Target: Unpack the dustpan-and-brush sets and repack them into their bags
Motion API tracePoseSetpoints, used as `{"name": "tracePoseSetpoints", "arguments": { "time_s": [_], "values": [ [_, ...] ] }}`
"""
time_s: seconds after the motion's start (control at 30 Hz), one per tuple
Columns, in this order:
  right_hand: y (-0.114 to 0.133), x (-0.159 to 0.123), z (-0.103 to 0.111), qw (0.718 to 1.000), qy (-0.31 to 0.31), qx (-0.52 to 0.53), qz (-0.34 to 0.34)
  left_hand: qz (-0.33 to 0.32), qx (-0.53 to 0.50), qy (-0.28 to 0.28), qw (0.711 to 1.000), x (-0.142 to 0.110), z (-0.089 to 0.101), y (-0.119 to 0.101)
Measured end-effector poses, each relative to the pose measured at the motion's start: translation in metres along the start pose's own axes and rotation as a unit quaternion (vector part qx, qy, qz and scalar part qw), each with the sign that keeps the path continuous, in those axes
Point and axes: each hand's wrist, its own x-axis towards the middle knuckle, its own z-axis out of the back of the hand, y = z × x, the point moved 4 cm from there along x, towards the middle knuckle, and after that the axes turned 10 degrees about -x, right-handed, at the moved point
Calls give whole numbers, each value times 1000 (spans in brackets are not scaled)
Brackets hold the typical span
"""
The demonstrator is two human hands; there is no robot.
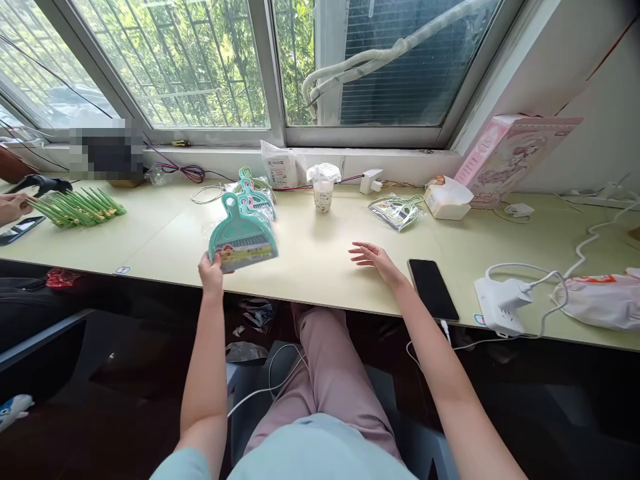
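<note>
My left hand point(211, 272) is closed on the lower left edge of a teal mini dustpan point(243, 233), held up tilted over the table's front edge. A small brush shows across its pan, with a colourful label below. Just behind it lie more teal dustpans point(257, 198), partly hidden, in clear wrapping. My right hand point(373, 259) is open, fingers spread and pointing left, over the tabletop with nothing in it. Farther back on the right lies a wrapped packet with a light green handle point(399, 211). Nearest my right forearm is a black phone point(433, 289).
A lidded cup point(323, 192) and a white bag point(283, 167) stand by the window. To the right are a tissue pack point(449, 198), a pink box point(520, 160) and a power strip point(495, 308) with cables. Another person's hand point(14, 208) is beside green stems point(83, 208) at far left.
</note>
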Motion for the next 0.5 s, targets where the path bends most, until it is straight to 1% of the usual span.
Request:
{"name": "tracePoseSetpoints", "arguments": {
  "time_s": [0.07,0.1,0.17,0.2,0.27,0.4,0.5],
  "values": [
    [-1,1,-3,1000,22,-2,-7,20,14,34,999,1,24,9],
    [-2,1,-4,999,33,-4,-10,23,18,41,999,-1,31,14],
    [-3,2,-7,999,49,-8,-14,21,32,38,999,-2,35,24],
    [-3,2,-7,998,52,-11,-15,17,43,30,998,0,32,29],
    [-4,1,-6,999,51,-13,-15,10,73,7,997,8,19,36],
    [-3,-1,-4,999,41,-11,-20,12,133,-56,989,39,-13,43],
    [-3,-2,-3,999,36,-6,-25,-12,174,-96,980,62,-31,43]
  ]
}}
